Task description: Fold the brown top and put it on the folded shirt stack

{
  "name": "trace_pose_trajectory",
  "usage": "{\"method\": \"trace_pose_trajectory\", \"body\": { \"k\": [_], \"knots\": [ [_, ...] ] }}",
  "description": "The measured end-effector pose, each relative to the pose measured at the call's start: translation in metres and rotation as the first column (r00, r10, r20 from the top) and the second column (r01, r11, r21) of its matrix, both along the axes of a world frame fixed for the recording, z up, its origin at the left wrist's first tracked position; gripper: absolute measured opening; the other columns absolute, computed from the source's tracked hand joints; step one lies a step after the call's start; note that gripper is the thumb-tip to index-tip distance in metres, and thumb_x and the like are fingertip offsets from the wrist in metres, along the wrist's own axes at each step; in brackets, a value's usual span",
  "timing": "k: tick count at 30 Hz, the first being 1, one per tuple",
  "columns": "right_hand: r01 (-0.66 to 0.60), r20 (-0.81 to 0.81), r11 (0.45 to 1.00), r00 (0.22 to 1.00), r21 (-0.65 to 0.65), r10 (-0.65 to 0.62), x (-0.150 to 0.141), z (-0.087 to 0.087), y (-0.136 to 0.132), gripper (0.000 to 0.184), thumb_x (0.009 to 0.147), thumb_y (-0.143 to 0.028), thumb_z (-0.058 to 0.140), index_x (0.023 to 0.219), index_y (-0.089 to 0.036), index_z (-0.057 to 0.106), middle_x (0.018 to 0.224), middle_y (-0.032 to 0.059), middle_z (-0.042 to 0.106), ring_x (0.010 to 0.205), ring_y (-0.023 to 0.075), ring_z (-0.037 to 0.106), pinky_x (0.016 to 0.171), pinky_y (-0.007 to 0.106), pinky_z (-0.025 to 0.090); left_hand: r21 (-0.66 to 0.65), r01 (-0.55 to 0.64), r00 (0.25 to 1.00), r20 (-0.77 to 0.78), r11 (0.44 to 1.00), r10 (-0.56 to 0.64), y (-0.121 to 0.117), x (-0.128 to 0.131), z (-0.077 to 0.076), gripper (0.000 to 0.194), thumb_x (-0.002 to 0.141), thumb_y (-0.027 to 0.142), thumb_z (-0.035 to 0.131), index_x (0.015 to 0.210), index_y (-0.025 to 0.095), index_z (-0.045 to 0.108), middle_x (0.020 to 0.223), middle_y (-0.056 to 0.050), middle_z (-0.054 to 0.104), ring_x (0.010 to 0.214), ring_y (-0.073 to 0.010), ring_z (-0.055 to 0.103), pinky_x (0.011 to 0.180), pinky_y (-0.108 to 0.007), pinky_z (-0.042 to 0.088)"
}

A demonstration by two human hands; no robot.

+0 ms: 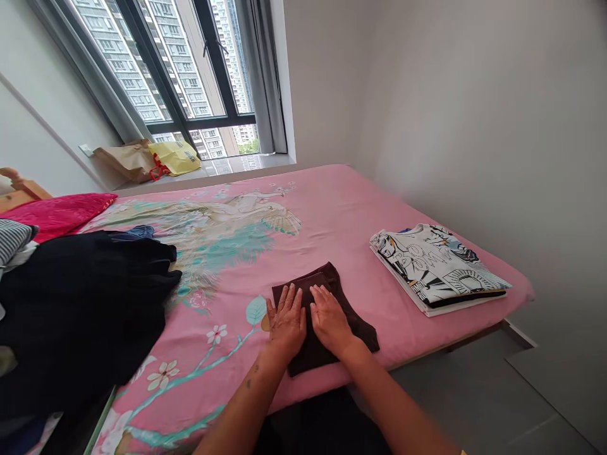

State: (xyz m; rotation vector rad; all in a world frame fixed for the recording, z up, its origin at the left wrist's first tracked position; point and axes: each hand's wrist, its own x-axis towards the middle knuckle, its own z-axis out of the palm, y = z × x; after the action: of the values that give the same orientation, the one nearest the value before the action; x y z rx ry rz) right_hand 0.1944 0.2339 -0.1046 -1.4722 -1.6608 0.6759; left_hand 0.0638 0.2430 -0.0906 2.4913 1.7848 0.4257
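A folded dark brown garment (353, 325) lies near the front edge of a bed covered by a pink sheet (332, 215) with a bird and flower print. My left hand (286, 320) rests flat on the garment's left part, fingers stretched out and pointing away from me. My right hand (329, 316) lies flat beside it on the garment's middle, fingers also extended. Both palms press down on the cloth and hold nothing.
A folded stack with a black-and-white comic-print shirt (439, 265) on top sits at the bed's right. A heap of dark clothes (80, 309) covers the left side, beside a red pillow (57, 212). Paper bags (147, 158) stand on the window sill. Grey floor lies to the right.
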Motion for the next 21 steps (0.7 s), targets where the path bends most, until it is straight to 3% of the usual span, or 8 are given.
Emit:
{"method": "trace_pose_trajectory", "body": {
  "k": [5,10,16,21],
  "knots": [
    [-0.029,0.424,0.994,0.903,-0.106,0.072,0.010,-0.014,0.044,0.060,0.090,-0.044,0.036,0.142,-0.014,0.034,0.151,0.0084,0.024,0.141,0.0230,0.010,0.114,0.046,-0.004,-0.009,0.056,0.998,-0.030,0.998,-0.056,-0.065,-0.025,-0.024,0.063,0.085,0.047,0.046,0.144,0.030,0.029,0.154,-0.006,0.018,0.141,-0.0287,0.018,0.112,-0.058,0.008],
    [0.000,0.531,0.992,0.844,-0.130,0.069,0.012,-0.023,0.060,0.067,0.091,-0.054,0.030,0.145,-0.014,0.027,0.153,0.0070,0.019,0.142,0.0226,0.006,0.113,0.046,-0.006,-0.027,-0.015,0.999,0.038,1.000,0.016,-0.098,-0.051,-0.041,0.083,0.077,0.054,0.054,0.146,0.021,0.022,0.151,-0.012,0.027,0.138,-0.0291,0.025,0.112,-0.054,0.016],
    [0.022,0.534,0.997,0.845,-0.078,0.023,0.005,-0.015,0.030,0.064,0.093,-0.050,0.028,0.145,-0.014,0.026,0.153,0.0089,0.020,0.142,0.0234,0.007,0.111,0.050,-0.009,-0.058,-0.202,0.934,0.289,0.978,0.210,-0.098,-0.061,-0.035,0.057,0.081,0.046,0.050,0.129,0.016,0.048,0.128,-0.014,0.056,0.117,-0.0278,0.052,0.099,-0.045,0.039],
    [-0.012,0.511,0.996,0.858,-0.084,0.053,0.002,-0.018,0.007,0.060,0.092,-0.048,0.031,0.144,-0.017,0.029,0.152,0.0083,0.022,0.141,0.0235,0.010,0.111,0.052,-0.006,-0.211,-0.227,0.897,0.335,0.951,0.289,-0.082,-0.057,-0.011,0.038,0.078,0.042,0.053,0.104,0.016,0.062,0.105,-0.012,0.067,0.100,-0.0263,0.060,0.090,-0.040,0.044]
  ]
}}
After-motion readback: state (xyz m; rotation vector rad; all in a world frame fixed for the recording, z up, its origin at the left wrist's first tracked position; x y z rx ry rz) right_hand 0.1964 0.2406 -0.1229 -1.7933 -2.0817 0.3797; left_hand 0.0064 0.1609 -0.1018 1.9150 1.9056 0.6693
